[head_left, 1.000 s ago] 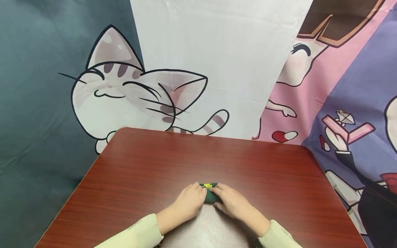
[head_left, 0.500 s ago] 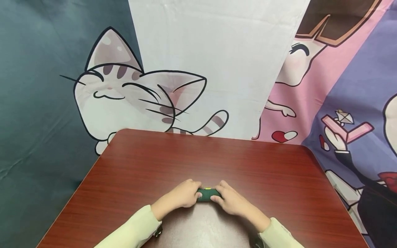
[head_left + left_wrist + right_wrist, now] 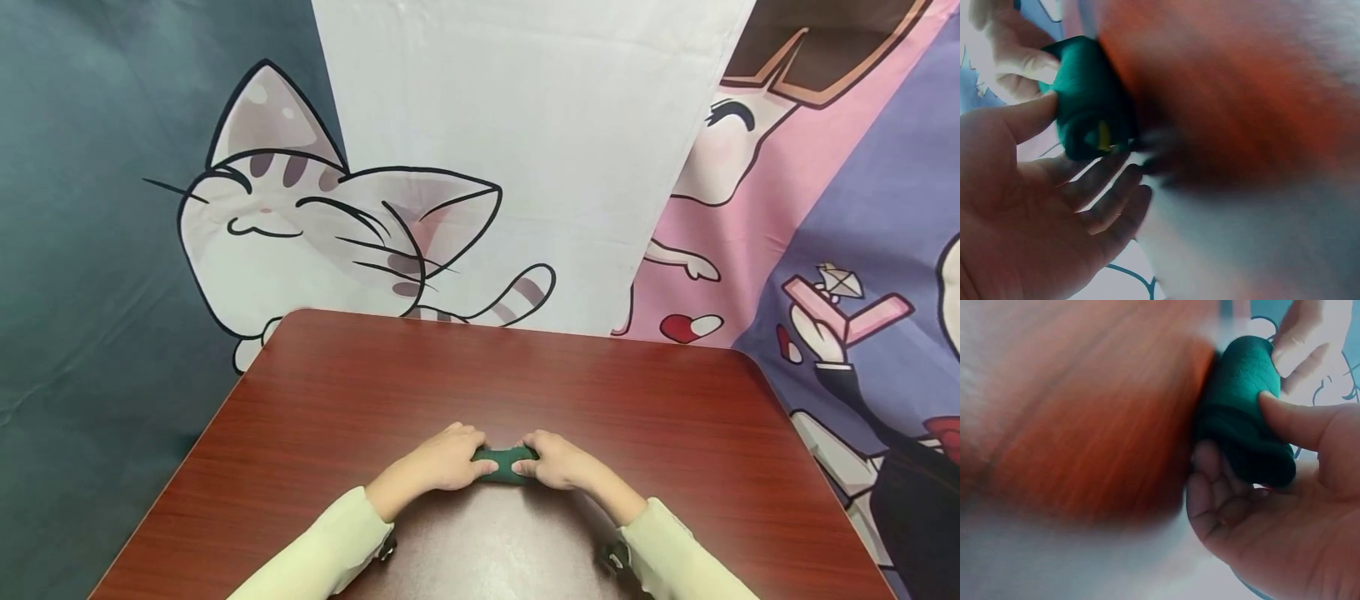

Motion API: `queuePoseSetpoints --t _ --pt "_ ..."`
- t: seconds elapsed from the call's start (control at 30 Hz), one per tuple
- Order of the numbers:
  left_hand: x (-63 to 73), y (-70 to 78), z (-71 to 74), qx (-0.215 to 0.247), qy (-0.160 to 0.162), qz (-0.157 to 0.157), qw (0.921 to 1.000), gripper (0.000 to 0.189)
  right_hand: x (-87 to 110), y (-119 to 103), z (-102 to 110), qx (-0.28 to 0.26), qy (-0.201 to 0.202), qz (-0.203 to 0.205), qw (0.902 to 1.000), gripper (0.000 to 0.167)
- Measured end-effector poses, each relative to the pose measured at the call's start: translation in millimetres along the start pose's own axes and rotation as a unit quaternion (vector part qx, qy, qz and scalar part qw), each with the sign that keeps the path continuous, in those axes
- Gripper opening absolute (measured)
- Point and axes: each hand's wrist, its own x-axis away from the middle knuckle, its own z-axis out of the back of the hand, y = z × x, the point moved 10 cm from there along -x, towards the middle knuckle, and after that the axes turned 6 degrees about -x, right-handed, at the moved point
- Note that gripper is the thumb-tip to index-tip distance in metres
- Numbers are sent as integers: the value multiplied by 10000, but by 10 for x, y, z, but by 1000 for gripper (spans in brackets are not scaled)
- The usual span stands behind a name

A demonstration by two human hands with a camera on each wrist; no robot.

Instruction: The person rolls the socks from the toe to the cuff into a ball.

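While both hands are on it, the green roll (image 3: pixel 506 465) sits centred between them, low over the near half of the counter (image 3: pixel 480 375), and whether its underside touches the wood I can't tell. Left hand (image 3: pixel 448 461) on one end: thumb pressed to the near side, nearest fingers round the far side, the outer ones splaying loose past the end, so that's a light hold. Right hand (image 3: pixel 557 463) at the other, and it's snugger, thumb on the near side, fingers curled in close under a floppy, hollow-looking end. Look at the left end from the wrist view: wound layers, a yellow patch (image 3: pixel 1104 135) peeking out! Now, the danger. It looks soft and, I'd judge, has nothing but the fingers keeping it wound, so if either thumb eases off early, the outer layer could spring loose. Should the hands twist unevenly, the roll may skew and its ends slide out of line. Squeeze too hard on the right and that hollow end might buckle; lean on the light left hold and that side could slip out first.
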Motion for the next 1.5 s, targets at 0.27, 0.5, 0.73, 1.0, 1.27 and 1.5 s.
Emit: queuePoseSetpoints --t 0.27,0.5,0.73,1.0,1.27,1.5 --pt "-94 -21 -31 59 -271 -180 9995 39 -55 8 11 -56 -79 -95 9999 18" --pt "-187 -59 -73 169 -781 63 9968 42 -42 52 23 13 -29 -32 10000 40" --pt "-175 -15 -56 224 -525 -146 9983 38 -27 50 -8 83 -84 43 9999 45" --pt "-89 35 -76 520 31 -485 9975 35 57 17 -35 307 160 335 9988 50" --pt "105 83 42 776 656 -583 9931 45 231 -81 28 287 754 959 9921 48" --pt "322 215 351 751 1255 -952 9847 46 472 -386 179 154 1356 1767 9748 51"
